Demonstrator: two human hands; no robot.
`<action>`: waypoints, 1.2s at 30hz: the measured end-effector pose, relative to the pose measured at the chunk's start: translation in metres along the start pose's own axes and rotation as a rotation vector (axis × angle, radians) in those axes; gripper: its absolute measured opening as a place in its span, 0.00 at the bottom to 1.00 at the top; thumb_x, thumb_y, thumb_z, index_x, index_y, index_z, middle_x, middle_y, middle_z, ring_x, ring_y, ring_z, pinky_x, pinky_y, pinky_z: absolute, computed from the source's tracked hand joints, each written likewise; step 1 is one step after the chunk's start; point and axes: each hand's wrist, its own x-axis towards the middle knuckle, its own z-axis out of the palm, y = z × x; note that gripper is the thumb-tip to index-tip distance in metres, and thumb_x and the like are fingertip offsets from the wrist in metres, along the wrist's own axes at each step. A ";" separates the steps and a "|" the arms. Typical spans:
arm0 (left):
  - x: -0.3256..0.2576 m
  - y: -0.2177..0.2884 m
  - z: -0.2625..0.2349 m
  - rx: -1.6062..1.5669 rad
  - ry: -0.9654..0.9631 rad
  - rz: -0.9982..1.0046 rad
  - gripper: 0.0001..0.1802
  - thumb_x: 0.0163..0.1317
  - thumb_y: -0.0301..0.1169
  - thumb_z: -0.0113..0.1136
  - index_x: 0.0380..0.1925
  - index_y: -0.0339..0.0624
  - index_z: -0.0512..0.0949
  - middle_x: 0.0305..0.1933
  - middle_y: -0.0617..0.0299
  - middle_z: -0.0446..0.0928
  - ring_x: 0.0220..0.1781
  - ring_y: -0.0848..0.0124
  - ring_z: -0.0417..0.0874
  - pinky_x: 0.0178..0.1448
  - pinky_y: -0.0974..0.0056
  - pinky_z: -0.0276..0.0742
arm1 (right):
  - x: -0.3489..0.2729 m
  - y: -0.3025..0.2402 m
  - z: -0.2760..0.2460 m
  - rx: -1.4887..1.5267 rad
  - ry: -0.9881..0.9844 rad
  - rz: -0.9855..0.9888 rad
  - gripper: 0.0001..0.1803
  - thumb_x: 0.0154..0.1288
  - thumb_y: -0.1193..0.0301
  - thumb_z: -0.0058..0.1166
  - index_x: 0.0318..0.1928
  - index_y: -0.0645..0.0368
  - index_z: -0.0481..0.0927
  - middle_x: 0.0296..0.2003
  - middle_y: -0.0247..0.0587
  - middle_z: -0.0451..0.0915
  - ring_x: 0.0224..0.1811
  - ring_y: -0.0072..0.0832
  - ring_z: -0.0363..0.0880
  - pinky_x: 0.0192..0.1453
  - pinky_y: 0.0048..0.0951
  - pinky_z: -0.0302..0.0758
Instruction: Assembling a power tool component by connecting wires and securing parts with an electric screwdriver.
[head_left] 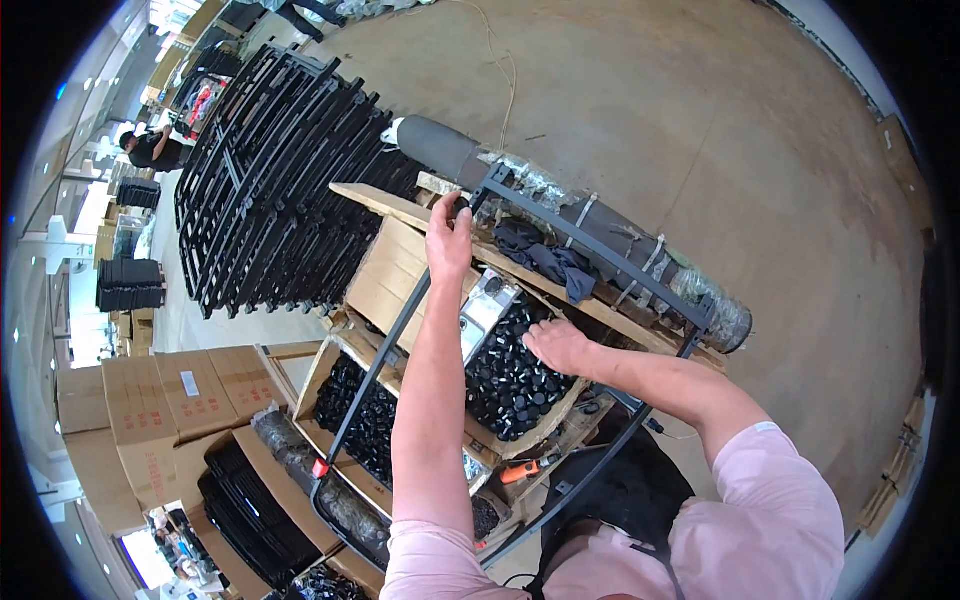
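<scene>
A dark metal frame (pixel 600 245) of square tube lies across the work spot in front of me. At its far left corner is my left hand (pixel 449 240), with thumb and fingers closed round a small round black plastic cap (pixel 460 206). My right hand (pixel 560 346) reaches down into a cardboard box of black plastic caps (pixel 512 390). Its fingers are bent together against the pile, and what they grip, if anything, is hidden. Beside that hand, a silvery metal piece (pixel 486 312) lies at the box's left side.
A tall stack of black metal frames (pixel 290 180) stands at left. A second box of small black parts (pixel 358 405) is nearer me, beside an orange-handled tool (pixel 528 469). Padded rolls (pixel 620 240) edge the bench, with dark cloth (pixel 545 258) alongside. A person (pixel 155 150) stands far left.
</scene>
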 end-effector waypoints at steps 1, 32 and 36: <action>0.008 -0.003 0.001 -0.020 0.017 -0.014 0.20 0.75 0.31 0.63 0.65 0.43 0.79 0.54 0.56 0.86 0.55 0.66 0.85 0.64 0.60 0.79 | -0.006 -0.005 -0.007 0.049 -0.004 -0.029 0.06 0.73 0.69 0.52 0.45 0.56 0.78 0.44 0.45 0.82 0.48 0.43 0.86 0.50 0.47 0.84; 0.053 -0.043 0.029 -0.433 -0.215 0.012 0.19 0.78 0.23 0.49 0.63 0.38 0.80 0.60 0.59 0.83 0.63 0.70 0.80 0.71 0.65 0.73 | -0.250 0.015 -0.176 0.321 0.440 0.809 0.21 0.63 0.80 0.66 0.56 0.62 0.81 0.50 0.45 0.82 0.47 0.42 0.86 0.52 0.40 0.84; 0.051 -0.030 0.037 -0.191 -0.087 0.170 0.18 0.82 0.26 0.46 0.62 0.41 0.82 0.59 0.61 0.84 0.63 0.71 0.80 0.71 0.64 0.72 | -0.247 0.012 -0.180 0.238 0.412 0.750 0.20 0.62 0.81 0.65 0.55 0.62 0.81 0.51 0.47 0.82 0.50 0.46 0.85 0.53 0.42 0.84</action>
